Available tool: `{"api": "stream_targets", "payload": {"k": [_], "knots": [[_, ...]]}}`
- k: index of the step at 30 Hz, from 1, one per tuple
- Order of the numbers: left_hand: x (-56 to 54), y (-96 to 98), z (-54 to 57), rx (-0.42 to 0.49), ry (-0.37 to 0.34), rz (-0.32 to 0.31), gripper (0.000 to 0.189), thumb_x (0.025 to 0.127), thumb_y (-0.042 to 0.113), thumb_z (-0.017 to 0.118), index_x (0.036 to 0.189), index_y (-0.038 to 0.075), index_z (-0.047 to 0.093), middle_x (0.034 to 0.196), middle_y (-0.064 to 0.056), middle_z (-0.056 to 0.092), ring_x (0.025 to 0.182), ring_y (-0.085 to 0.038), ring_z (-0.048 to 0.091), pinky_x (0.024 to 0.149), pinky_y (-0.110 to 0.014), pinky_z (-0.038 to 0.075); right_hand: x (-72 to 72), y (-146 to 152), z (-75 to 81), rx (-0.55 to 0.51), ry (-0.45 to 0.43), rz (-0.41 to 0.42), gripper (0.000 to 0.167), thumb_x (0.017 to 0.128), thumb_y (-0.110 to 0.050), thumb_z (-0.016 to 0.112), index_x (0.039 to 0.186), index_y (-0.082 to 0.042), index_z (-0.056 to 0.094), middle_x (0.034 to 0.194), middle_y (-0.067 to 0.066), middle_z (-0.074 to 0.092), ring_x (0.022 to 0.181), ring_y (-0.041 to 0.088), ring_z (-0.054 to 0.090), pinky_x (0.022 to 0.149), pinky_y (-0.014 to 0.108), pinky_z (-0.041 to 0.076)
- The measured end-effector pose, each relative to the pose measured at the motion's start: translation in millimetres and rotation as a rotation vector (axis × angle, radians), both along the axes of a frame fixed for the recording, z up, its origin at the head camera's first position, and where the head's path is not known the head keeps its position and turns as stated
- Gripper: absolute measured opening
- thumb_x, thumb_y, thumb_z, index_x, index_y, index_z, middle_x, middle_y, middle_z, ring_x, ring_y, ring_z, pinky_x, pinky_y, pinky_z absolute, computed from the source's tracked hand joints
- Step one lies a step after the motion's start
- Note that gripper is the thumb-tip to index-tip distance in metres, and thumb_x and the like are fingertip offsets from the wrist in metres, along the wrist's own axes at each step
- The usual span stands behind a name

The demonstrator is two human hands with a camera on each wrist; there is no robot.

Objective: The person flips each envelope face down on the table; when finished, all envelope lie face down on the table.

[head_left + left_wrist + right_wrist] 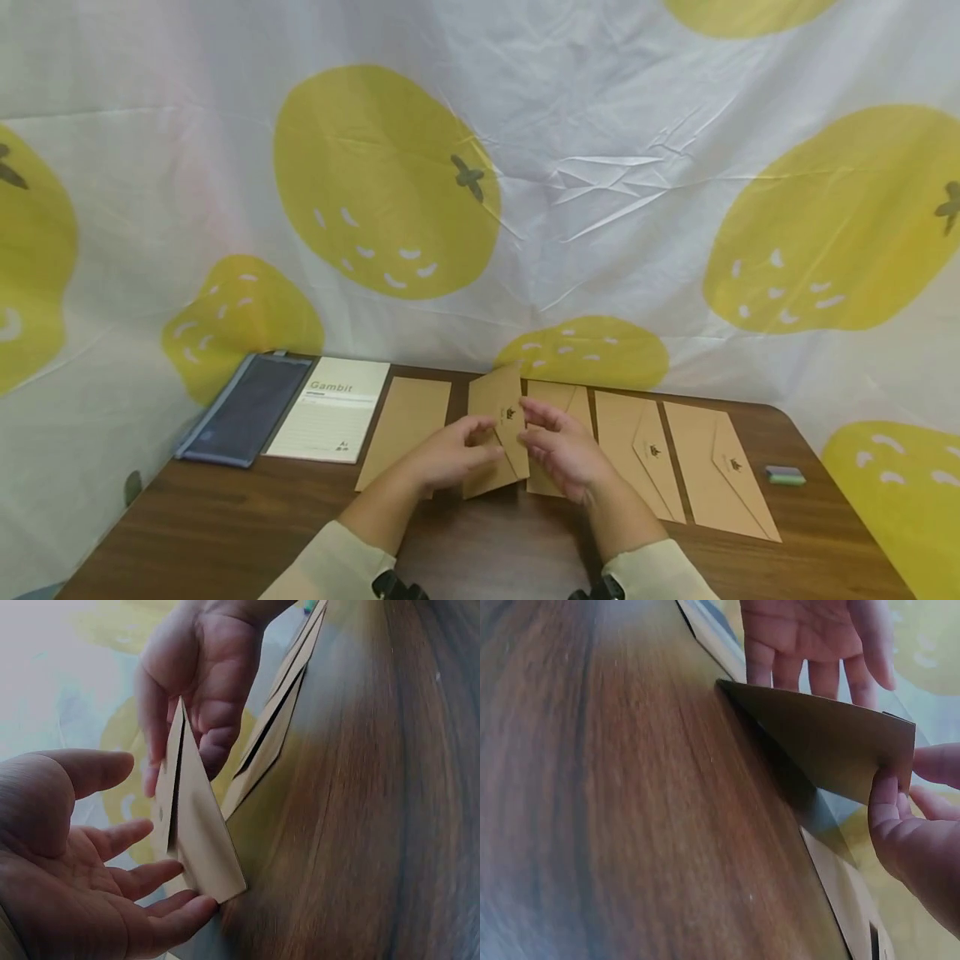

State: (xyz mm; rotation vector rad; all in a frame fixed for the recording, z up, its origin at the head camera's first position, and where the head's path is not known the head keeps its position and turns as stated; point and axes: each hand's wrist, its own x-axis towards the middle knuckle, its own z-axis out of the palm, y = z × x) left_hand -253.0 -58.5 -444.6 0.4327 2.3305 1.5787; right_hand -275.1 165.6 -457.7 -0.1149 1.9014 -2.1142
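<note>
A brown kraft envelope [489,442] with a small crown print is tilted up off the wooden table, its flap side toward my right. My right hand [566,446] pinches its right edge; in the right wrist view the thumb [889,814] presses the plain side, fingers on the other. My left hand [453,450] is at the envelope's left side. In the left wrist view its lower fingertips [196,906] touch the envelope's bottom end, and its thumb stands apart from the paper. A plain-faced envelope [408,417] lies just left of the raised one.
Right of the hands, crown-printed envelopes lie in a row: one partly behind my right hand, then a second [618,425] and a third [701,450]. An eraser [785,476] is near the right edge. Far left are a Gambit notepad [330,417] and a blue zip pouch [243,412].
</note>
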Motion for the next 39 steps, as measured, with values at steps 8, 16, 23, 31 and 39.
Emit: {"api": "stream_targets", "payload": {"k": [8, 16, 23, 31, 39], "knots": [[3.9, 6.1, 5.8, 0.033, 0.01, 0.003, 0.07, 0.096, 0.032, 0.078, 0.155, 0.005, 0.052, 0.165, -0.022, 0.048, 0.154, -0.047, 0.042, 0.123, -0.066, 0.039, 5.7, -7, 8.1, -0.031, -0.005, 0.019, 0.068, 0.101, -0.001, 0.063, 0.165, -0.01, 0.039, 0.152, 0.016, 0.044, 0.106, 0.011, 0.06, 0.091, 0.021, 0.055], [5.8, 8.7, 9.0, 0.081, -0.04, -0.003, 0.074, 0.099, 0.038, 0.075, 0.161, 0.01, 0.045, 0.169, -0.023, 0.041, 0.151, -0.051, 0.044, 0.106, -0.066, 0.055, 8.8, -11, 11.1, -0.039, 0.002, 0.101, 0.07, 0.106, -0.013, 0.064, 0.168, -0.02, 0.034, 0.142, 0.011, 0.046, 0.116, 0.016, 0.06, 0.096, 0.025, 0.058], [8.1, 8.7, 12.7, 0.115, 0.018, 0.008, 0.07, 0.101, 0.03, 0.073, 0.161, 0.007, 0.045, 0.169, -0.018, 0.044, 0.155, -0.047, 0.041, 0.121, -0.066, 0.042, 9.5, -11, 10.4, -0.045, -0.001, 0.159, 0.075, 0.107, -0.015, 0.064, 0.171, -0.023, 0.026, 0.16, 0.023, 0.035, 0.125, 0.02, 0.06, 0.101, 0.026, 0.057], [12.5, 8.8, 21.9, 0.189, 0.001, 0.047, 0.059, 0.102, 0.01, 0.067, 0.159, 0.008, 0.048, 0.167, -0.02, 0.045, 0.144, -0.043, 0.057, 0.109, -0.054, 0.057, 10.8, -11, 8.7, -0.047, 0.043, 0.232, 0.073, 0.11, -0.017, 0.059, 0.172, -0.02, 0.023, 0.178, 0.019, 0.02, 0.156, 0.039, 0.039, 0.119, 0.04, 0.05], [7.8, 0.2, 30.4, 0.19, -0.024, 0.076, 0.066, 0.096, 0.002, 0.068, 0.159, 0.007, 0.048, 0.151, -0.028, 0.06, 0.139, -0.043, 0.06, 0.105, -0.049, 0.059, 13.0, -11, 5.6, 0.01, 0.01, 0.248, 0.065, 0.111, -0.023, 0.054, 0.17, -0.015, 0.029, 0.177, 0.023, 0.022, 0.16, 0.045, 0.033, 0.13, 0.061, 0.033]]}}
